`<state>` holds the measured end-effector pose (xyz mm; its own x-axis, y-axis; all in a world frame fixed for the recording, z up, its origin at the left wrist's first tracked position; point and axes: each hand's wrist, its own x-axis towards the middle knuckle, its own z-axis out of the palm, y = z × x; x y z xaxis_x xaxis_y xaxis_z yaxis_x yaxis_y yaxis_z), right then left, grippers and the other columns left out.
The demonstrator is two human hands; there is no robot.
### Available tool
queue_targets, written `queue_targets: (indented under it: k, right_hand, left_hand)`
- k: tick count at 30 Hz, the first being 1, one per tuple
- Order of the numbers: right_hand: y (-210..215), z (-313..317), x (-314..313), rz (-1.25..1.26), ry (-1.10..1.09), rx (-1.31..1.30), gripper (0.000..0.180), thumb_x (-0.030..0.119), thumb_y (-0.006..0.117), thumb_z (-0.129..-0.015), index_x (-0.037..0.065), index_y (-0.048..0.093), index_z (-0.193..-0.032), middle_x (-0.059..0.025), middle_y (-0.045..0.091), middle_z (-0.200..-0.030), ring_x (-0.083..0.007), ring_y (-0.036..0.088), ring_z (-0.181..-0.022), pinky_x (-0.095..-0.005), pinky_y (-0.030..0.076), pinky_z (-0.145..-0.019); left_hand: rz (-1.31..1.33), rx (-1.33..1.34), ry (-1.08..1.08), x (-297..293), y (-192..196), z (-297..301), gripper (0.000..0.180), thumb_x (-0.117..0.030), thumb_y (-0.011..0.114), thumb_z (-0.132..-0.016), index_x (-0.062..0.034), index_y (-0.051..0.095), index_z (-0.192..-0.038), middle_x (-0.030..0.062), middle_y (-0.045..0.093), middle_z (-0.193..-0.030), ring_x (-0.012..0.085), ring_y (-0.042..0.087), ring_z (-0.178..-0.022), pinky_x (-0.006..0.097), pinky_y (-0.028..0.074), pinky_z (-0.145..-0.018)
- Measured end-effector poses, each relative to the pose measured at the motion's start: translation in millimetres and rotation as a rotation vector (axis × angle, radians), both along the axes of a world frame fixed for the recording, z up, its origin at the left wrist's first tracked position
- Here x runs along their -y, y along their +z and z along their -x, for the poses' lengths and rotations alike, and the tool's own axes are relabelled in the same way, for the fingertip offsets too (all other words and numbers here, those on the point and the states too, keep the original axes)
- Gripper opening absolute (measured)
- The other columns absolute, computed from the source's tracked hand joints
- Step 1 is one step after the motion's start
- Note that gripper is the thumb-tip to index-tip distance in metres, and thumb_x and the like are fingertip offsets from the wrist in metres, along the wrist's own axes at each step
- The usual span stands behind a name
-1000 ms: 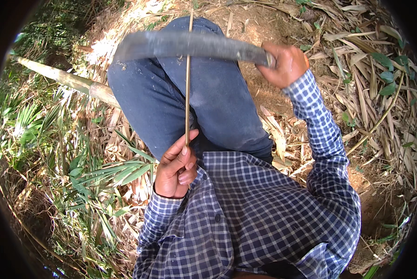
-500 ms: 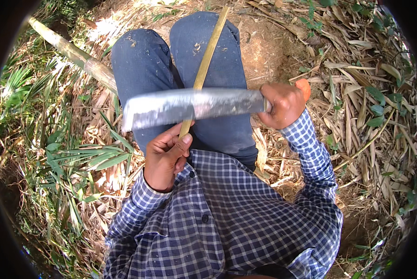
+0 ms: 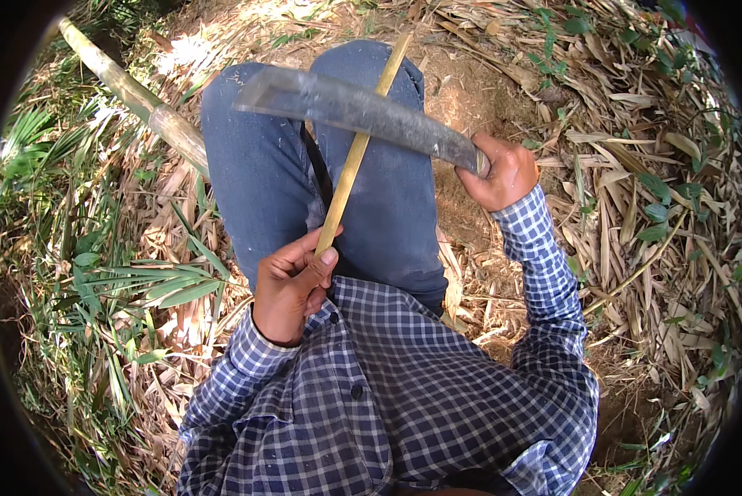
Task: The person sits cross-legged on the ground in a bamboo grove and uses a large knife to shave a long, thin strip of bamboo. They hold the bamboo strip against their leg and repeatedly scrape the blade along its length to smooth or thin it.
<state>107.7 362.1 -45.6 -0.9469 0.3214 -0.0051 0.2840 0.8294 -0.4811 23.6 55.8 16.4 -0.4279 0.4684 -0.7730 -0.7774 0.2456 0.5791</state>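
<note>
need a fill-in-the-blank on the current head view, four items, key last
1. The left hand pinches a narrow yellowish strip between fingers and ____.
2. The right hand holds a knife slanting toward the person's ____ side.
3. Part of the strip is hidden behind the knife's ____.
4. The trousers are coloured ____.
Missing words: thumb; left; blade; blue.

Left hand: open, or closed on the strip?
Closed: the left hand pinches the thin strip near its lower end, thumb pressed against it.

Yellow strip (image 3: 351, 171), grey-bladed knife (image 3: 342, 103)
</note>
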Motion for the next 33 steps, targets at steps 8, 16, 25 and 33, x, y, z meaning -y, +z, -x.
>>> queue_targets:
  k: [8, 16, 25, 33]
  right_hand:
    - [-8, 5, -13, -0.004, -0.059, -0.042, 0.018, 0.02, 0.072, -0.072, 0.005, 0.064, -0.078, -0.0174, 0.061, -0.063, -0.0363, 0.062, -0.056, -0.0425, 0.047, -0.052]
    - [-14, 13, -20, 0.017, -0.14, 0.014, 0.02, 0.023, 0.072, -0.073, 0.008, 0.069, -0.086, -0.0157, 0.064, -0.062, -0.0345, 0.064, -0.055, -0.0426, 0.05, -0.053]
    - [-28, 18, -40, 0.009, -0.253, 0.075, 0.027, 0.022, 0.066, -0.079, 0.003, 0.073, -0.097, -0.0116, 0.064, -0.057, -0.0166, 0.058, -0.042, -0.0342, 0.051, -0.041]
    - [9, -25, 31, 0.074, 0.235, -0.028, 0.024, 0.02, 0.074, -0.066, 0.005, 0.062, -0.079, -0.0147, 0.061, -0.062, -0.0321, 0.064, -0.057, -0.0433, 0.051, -0.053]
  left_hand:
    - [0.002, 0.008, -0.012, 2, 0, 0, 0.037, -0.012, 0.061, -0.097, -0.0012, 0.058, -0.132, -0.0012, 0.052, -0.068, 0.0016, 0.035, -0.045, 0.018, 0.026, -0.039]
    - [0.008, 0.017, -0.011, 3, 0, -1, 0.036, -0.012, 0.06, -0.097, -0.0029, 0.058, -0.132, -0.0013, 0.052, -0.068, 0.0015, 0.034, -0.045, 0.018, 0.026, -0.039]
    - [-0.009, 0.026, -0.013, 4, 0, 0, 0.037, -0.011, 0.06, -0.097, -0.0042, 0.058, -0.133, -0.0017, 0.053, -0.069, 0.0012, 0.033, -0.046, 0.018, 0.025, -0.04]
    - [0.057, 0.09, 0.035, -2, -1, 0, 0.038, -0.011, 0.06, -0.097, -0.0036, 0.057, -0.134, -0.0011, 0.052, -0.069, 0.001, 0.032, -0.046, 0.017, 0.024, -0.04]
